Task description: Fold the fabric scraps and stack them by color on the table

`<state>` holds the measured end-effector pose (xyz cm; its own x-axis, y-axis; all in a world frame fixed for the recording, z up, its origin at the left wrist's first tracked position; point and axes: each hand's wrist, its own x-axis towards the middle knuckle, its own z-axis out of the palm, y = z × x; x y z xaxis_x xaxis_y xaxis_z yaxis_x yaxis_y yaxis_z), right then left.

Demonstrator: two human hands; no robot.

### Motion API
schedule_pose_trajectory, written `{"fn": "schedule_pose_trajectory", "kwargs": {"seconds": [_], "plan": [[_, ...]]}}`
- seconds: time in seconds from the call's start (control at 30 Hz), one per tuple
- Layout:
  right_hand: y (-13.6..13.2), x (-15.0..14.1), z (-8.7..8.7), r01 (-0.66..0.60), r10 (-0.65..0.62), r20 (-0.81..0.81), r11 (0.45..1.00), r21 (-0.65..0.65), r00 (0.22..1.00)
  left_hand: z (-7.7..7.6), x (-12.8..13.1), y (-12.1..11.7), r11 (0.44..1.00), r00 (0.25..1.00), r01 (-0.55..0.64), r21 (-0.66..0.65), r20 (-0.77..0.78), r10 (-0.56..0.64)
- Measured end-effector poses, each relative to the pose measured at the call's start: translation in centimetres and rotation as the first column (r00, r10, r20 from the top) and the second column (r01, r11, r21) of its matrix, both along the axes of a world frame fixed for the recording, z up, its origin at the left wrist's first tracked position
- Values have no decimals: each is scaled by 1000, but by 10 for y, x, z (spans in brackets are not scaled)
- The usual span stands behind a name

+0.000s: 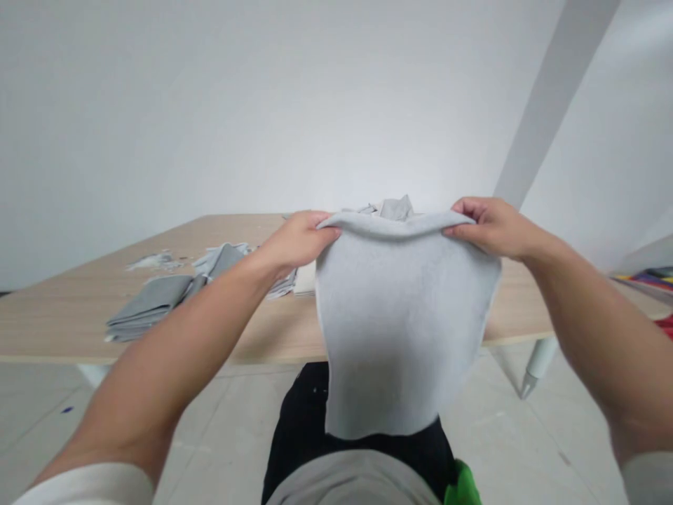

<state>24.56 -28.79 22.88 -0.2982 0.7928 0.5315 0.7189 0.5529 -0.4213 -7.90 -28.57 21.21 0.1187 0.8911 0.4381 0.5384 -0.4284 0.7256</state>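
Observation:
A light grey cloth (402, 315) hangs spread out in front of me, its top edge folded over and sagging slightly between my hands. My left hand (303, 240) pinches the top left corner between thumb and fingers. At the top right, my right hand (486, 226) grips the same edge, fingers curled behind it. The lower part of the cloth hangs in front of the table edge and my dark trousers. Part of the table behind is hidden by the cloth.
On the wooden table (68, 308) lie a stack of folded grey cloths (150, 305), a loose grey cloth (226, 259) and white scraps (155, 261). Crumpled grey cloth (395, 208) shows behind the held one. Coloured items (649, 280) lie at the far right.

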Motion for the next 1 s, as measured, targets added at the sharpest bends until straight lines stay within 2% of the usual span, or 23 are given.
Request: {"fn": "schedule_pose_trajectory", "kwargs": {"seconds": [0.03, 0.1, 0.2, 0.3, 0.4, 0.53, 0.67, 0.7, 0.77, 0.83, 0.9, 1.0], "plan": [[15, 5, 10, 47, -46, -15, 998, 47, 999, 10, 7, 18, 998, 998, 55, -19, -14, -55], [46, 17, 29, 152, -151, -18, 978, 144, 988, 26, 23, 55, 998, 998, 64, -12, -15, -64], [88, 35, 40, 280, -304, 50, 919, 277, 951, 34, 50, 107, 996, 996, 85, 11, -25, -85], [117, 49, 22, 357, -427, 179, 876, 324, 886, 18, 75, 144, 996, 975, -11, 93, -220, 31], [128, 59, -15, 385, -471, 345, 876, 290, 812, -15, 91, 159, 988, 953, 0, 156, -299, 47], [115, 72, -71, 325, -406, 480, 913, 246, 778, -70, 90, 150, 968, 910, 145, 206, -413, -48], [79, 79, -128, 200, -243, 593, 970, 139, 768, -131, 71, 128, 935, 840, 308, 178, -513, -179], [69, 79, -142, 166, -198, 618, 980, 108, 761, -145, 66, 121, 920, 813, 352, 174, -543, -208], [50, 79, -169, 61, -65, 684, 998, 31, 726, -169, 58, 106, 851, 701, 491, 185, -664, -260], [35, 79, -193, -5, 30, 714, 999, -37, 699, -187, 54, 91, 790, 573, 596, 142, -765, -295], [27, 81, -210, -11, 75, 715, 996, -93, 695, -198, 53, 76, 766, 483, 637, 89, -820, -307], [22, 90, -223, 31, 75, 682, 989, -142, 728, -206, 55, 61, 775, 451, 628, 72, -845, -287]]}}
